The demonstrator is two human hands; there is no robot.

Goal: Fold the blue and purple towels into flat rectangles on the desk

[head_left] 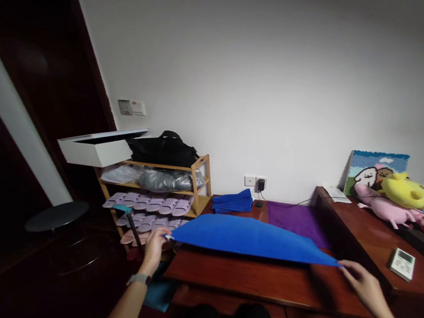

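Note:
A bright blue cloth [251, 238] is stretched out above the reddish-brown wooden desk [250, 279], its far side billowing upward. My left hand [154, 249] pinches its near left corner, where a small white tag shows. At the opposite end, my right hand [362, 284] grips the near right corner between thumb and fingers. Behind it lies a folded blue cloth [232, 201] on the desk by the wall. A purple cloth [296, 222] is spread flat at the back right of the desk, partly covered from view by the held cloth.
Left of the desk stands a wooden shoe rack [203, 179] with several lilac slippers, a black bag [163, 149] and a white box [95, 152]. A round stool [57, 215] is farther left. Plush toys [408, 191] and a small white device [402, 264] rest on the raised right surface.

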